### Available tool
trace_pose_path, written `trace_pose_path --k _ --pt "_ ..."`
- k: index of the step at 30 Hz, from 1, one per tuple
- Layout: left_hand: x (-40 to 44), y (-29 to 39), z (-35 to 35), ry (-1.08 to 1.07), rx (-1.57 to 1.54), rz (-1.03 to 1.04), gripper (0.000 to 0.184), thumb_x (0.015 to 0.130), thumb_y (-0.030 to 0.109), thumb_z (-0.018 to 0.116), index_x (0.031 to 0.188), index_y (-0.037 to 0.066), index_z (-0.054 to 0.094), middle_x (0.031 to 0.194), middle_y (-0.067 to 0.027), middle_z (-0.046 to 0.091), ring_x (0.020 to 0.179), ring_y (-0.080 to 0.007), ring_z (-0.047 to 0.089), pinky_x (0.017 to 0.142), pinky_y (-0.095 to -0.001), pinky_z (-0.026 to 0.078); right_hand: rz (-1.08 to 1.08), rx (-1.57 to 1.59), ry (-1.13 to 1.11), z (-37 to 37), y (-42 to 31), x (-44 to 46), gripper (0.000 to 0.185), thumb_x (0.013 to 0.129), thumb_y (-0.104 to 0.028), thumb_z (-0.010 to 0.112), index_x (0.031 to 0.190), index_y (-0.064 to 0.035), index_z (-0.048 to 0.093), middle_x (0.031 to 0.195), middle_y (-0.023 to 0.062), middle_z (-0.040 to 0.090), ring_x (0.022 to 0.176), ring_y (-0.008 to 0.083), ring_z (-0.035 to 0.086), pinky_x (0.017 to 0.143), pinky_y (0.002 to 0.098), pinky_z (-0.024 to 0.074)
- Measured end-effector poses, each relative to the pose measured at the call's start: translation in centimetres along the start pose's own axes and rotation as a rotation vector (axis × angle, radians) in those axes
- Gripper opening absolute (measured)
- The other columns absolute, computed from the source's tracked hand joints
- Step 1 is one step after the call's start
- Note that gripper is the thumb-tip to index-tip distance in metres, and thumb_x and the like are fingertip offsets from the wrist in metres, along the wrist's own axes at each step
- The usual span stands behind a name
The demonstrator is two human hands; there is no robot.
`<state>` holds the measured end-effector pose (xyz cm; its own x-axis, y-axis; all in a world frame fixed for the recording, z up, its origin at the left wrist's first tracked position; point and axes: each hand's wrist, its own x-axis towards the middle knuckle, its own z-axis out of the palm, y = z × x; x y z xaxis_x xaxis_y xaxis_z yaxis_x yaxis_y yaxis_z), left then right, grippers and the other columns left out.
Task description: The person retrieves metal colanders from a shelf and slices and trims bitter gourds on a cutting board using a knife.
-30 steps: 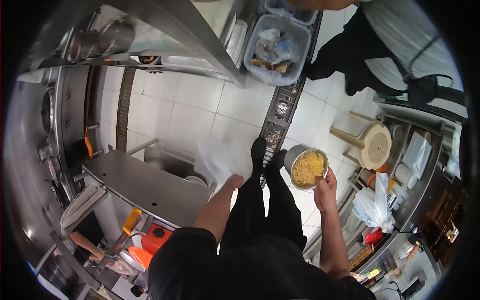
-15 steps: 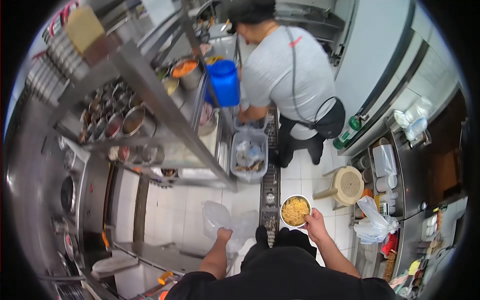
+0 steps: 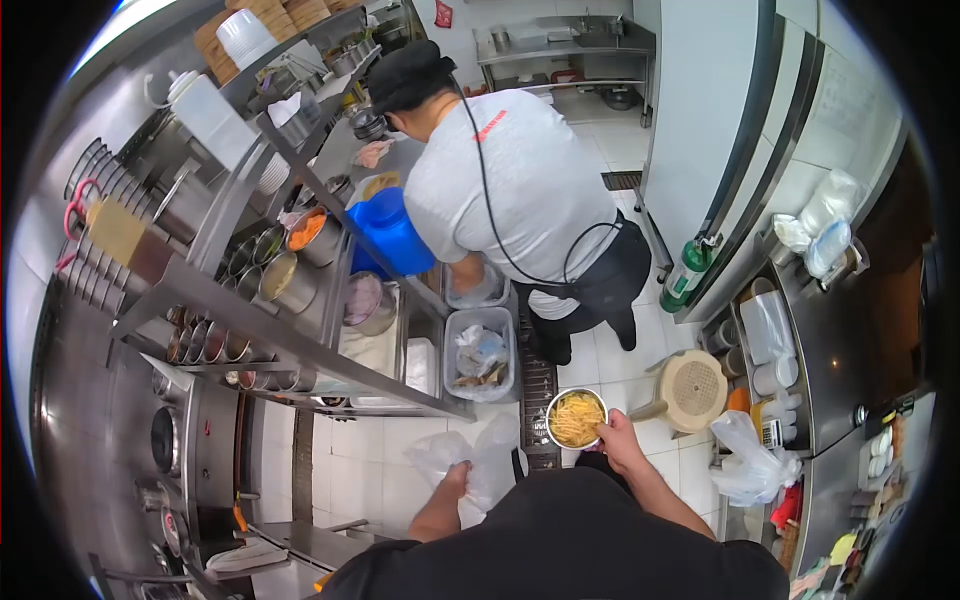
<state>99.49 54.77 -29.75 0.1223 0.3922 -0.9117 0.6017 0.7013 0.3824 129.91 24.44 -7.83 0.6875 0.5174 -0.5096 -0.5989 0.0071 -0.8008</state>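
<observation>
My left hand is closed on a clear plastic bag, which hangs low over the white floor tiles. In my right hand is a round metal bowl of yellow shredded food; my fingers grip its right rim. The bowl is upright, above the floor drain. Bag and bowl are apart, with the bowl to the right of the bag.
A co-worker in a grey shirt bends over bins ahead. A lined waste bin stands behind the co-worker. Metal shelving with pots is at left. A beige stool and a counter are at right.
The view has tilted up, bringing the co-worker and shelves into sight. Both hands keep their holds on the bag and the bowl. The co-worker's head and torso have shifted left.
</observation>
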Motion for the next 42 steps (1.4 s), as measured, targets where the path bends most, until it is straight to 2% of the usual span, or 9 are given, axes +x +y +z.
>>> trace_pose_path --k 5,9,17,18,21,23,29,32,42 --pt "-7.8 5.0 6.6 -0.339 0.323 -0.3 0.034 0.095 0.045 0.066 0.113 0.016 0.068 0.099 -0.0052 0.07 0.085 -0.0212 0.068 0.076 -0.0417 0.06 0.007 -0.065 -0.094 -2.8 -4.7 4.6 0.016 0.09 0.004 0.056 0.087 -0.0073 0.045 0.081 0.0074 0.058 0.063 0.018 0.066 0.055 0.0364 0.0627" --pt "-9.0 5.4 10.0 -0.572 0.428 -0.325 0.045 0.091 0.046 0.07 0.113 0.007 0.069 0.101 -0.0119 0.071 0.083 -0.0287 0.07 0.071 -0.0482 0.059 0.003 -0.171 -0.169 -5.9 -6.6 8.5 0.016 0.089 0.003 0.056 0.086 -0.0085 0.046 0.083 0.0053 0.058 0.068 0.0164 0.066 0.059 0.037 0.063" --pt "-1.4 1.8 10.5 -0.021 0.844 0.058 0.068 0.083 0.049 0.077 0.113 -0.011 0.07 0.104 -0.0253 0.073 0.078 -0.0436 0.073 0.062 -0.0612 0.057 0.001 -0.12 -0.189 -5.9 -9.2 11.5 0.012 0.095 0.0 0.056 0.09 -0.006 0.048 0.086 0.0061 0.062 0.067 0.0135 0.066 0.058 0.0327 0.063" --pt "-4.8 4.4 12.4 0.093 0.809 -0.008 0.076 0.076 0.046 0.084 0.115 -0.018 0.068 0.122 -0.0297 0.071 0.113 -0.0374 0.07 0.092 -0.0444 0.058 0.009 -0.082 -0.169 -5.4 -9.9 11.3 0.011 0.095 0.0 0.055 0.09 -0.0054 0.048 0.087 0.0061 0.062 0.068 0.0135 0.067 0.059 0.0325 0.0644" --pt "-2.7 4.3 12.8 0.161 0.735 0.452 0.057 0.072 0.03 0.08 0.11 -0.012 0.072 0.106 -0.028 0.075 0.101 -0.0386 0.074 0.085 -0.0453 0.058 0.047 -0.065 -0.134 -4.9 -10.5 11.8 0.011 0.095 0.002 0.054 0.09 -0.0058 0.048 0.087 0.0053 0.062 0.071 0.0129 0.068 0.06 0.0326 0.0659" --pt "-3.8 6.8 13.6 0.161 0.349 0.487 0.05 0.074 0.024 0.078 0.11 -0.01 0.072 0.105 -0.0263 0.076 0.1 -0.0378 0.074 0.085 -0.0439 0.057 0.045 -0.069 -0.104 -5.3 -10.0 12.7 0.013 0.094 0.003 0.054 0.089 -0.0069 0.048 0.087 0.0054 0.062 0.068 0.0125 0.067 0.061 0.0333 0.0661" --pt "-1.6 13.8 11.7 0.032 0.255 0.423 0.052 0.076 0.014 0.077 0.121 -0.011 0.068 0.106 -0.0203 0.075 0.096 -0.0314 0.073 0.084 -0.0412 0.057 0.069 -0.084 -0.018 -3.2 -11.4 13.5 0.013 0.094 0.003 0.053 0.09 -0.0078 0.049 0.083 0.0044 0.062 0.066 0.0111 0.065 0.062 0.0338 0.0652" --pt "2.3 13.0 9.4 0.083 0.543 0.406 0.057 0.073 0.024 0.077 0.117 -0.012 0.069 0.111 -0.0269 0.074 0.103 -0.038 0.073 0.089 -0.0417 0.056 0.079 -0.083 0.014 -1.7 -12.0 14.0 0.012 0.094 0.004 0.052 0.092 -0.0074 0.049 0.085 0.0052 0.063 0.067 0.0115 0.066 0.063 0.0339 0.0651" --pt "0.1 14.4 7.9 -0.075 0.716 0.177 0.065 0.076 0.022 0.079 0.126 -0.016 0.062 0.115 -0.0242 0.071 0.103 -0.0334 0.07 0.087 -0.042 0.056 0.08 -0.09 -0.024 1.3 -12.1 14.3 0.011 0.094 0.005 0.051 0.095 -0.0063 0.05 0.087 0.0051 0.063 0.067 0.0108 0.063 0.066 0.0343 0.0643"
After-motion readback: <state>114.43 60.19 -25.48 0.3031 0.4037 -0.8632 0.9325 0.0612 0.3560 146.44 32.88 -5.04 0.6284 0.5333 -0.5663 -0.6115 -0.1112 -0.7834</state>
